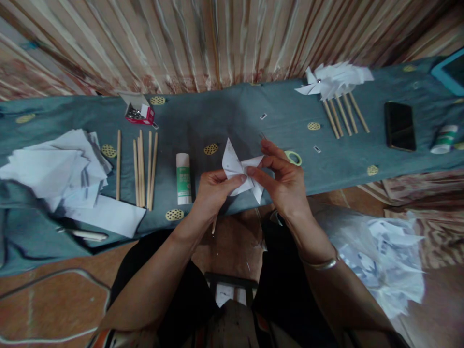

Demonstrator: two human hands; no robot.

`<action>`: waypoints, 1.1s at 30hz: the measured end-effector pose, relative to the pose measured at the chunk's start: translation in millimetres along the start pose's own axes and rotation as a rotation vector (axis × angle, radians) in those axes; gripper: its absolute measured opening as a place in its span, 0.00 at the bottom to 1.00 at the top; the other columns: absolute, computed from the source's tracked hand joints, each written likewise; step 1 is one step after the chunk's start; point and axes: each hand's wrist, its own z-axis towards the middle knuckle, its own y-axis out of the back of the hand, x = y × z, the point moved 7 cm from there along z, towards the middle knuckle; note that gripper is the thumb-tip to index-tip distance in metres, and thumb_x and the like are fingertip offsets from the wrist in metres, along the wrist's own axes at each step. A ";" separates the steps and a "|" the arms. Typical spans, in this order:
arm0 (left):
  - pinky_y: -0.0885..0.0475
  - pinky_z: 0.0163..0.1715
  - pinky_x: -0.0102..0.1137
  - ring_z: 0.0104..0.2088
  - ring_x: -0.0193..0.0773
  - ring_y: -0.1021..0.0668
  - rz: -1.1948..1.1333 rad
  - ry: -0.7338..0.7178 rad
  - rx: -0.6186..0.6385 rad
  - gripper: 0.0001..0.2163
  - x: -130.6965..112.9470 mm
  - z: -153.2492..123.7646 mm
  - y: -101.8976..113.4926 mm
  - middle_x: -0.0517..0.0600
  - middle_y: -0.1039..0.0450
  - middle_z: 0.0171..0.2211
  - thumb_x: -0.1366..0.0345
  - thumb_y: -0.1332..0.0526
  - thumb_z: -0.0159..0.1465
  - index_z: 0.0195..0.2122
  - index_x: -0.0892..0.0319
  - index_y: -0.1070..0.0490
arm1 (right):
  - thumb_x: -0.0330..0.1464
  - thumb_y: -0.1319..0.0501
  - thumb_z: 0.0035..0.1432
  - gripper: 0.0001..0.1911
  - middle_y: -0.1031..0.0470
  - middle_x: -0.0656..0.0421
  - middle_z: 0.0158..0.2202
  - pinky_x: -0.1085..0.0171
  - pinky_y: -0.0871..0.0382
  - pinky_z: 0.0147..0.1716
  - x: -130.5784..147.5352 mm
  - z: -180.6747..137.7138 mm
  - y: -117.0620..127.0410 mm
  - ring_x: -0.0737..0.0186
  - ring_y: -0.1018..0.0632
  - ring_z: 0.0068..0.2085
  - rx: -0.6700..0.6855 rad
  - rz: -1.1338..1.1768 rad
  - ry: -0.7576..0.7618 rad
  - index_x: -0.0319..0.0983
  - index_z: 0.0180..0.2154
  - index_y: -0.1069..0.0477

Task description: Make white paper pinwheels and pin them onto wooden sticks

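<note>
A white paper pinwheel (232, 162) with pointed blades is held over the table's front edge. My left hand (213, 191) grips its left side, the thumb pressed near the middle. My right hand (288, 183) is closed on the right side, with thumb and forefinger pinching the paper. Below my left hand the end of a thin wooden stick (213, 226) shows; whether it is joined to the pinwheel is hidden. Scissors with a yellow-green handle (293, 157) lie partly behind my right hand. A glue stick (183, 179) stands or lies left of my hands; I cannot tell which.
Left are wooden sticks (140, 169), a paper stack (54, 166) and an opened red box (139, 113) of small metal pieces. Finished pinwheels (339, 79), a phone (399, 125) and another glue stick (444, 138) lie right. A plastic bag (384, 266) holding paper sits below.
</note>
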 end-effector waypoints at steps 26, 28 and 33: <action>0.32 0.27 0.27 0.23 0.31 0.26 -0.038 0.027 -0.005 0.07 -1.0 -0.8 -0.8 0.46 0.22 0.22 0.65 0.27 0.43 0.21 0.60 0.21 | 0.32 0.30 0.50 0.07 0.28 0.58 0.58 0.51 0.38 0.60 6.8 -2.8 -1.7 0.52 0.27 0.59 0.010 -0.042 0.025 0.42 0.25 0.28; 0.32 0.26 0.26 0.23 0.31 0.26 -0.045 0.030 -0.004 0.06 -0.5 -0.5 -0.6 0.46 0.22 0.22 0.66 0.27 0.42 0.21 0.60 0.21 | 0.33 0.30 0.50 0.07 0.28 0.58 0.58 0.51 0.38 0.61 6.5 -2.9 -1.8 0.52 0.27 0.58 0.014 -0.043 0.026 0.42 0.25 0.28; 0.32 0.27 0.28 0.23 0.32 0.25 -0.014 0.020 -0.007 0.06 -0.7 -0.4 -0.2 0.46 0.22 0.22 0.65 0.28 0.43 0.21 0.60 0.22 | 0.34 0.30 0.50 0.07 0.28 0.59 0.58 0.49 0.39 0.62 4.9 -3.3 -1.2 0.52 0.27 0.58 0.009 -0.038 0.030 0.43 0.26 0.27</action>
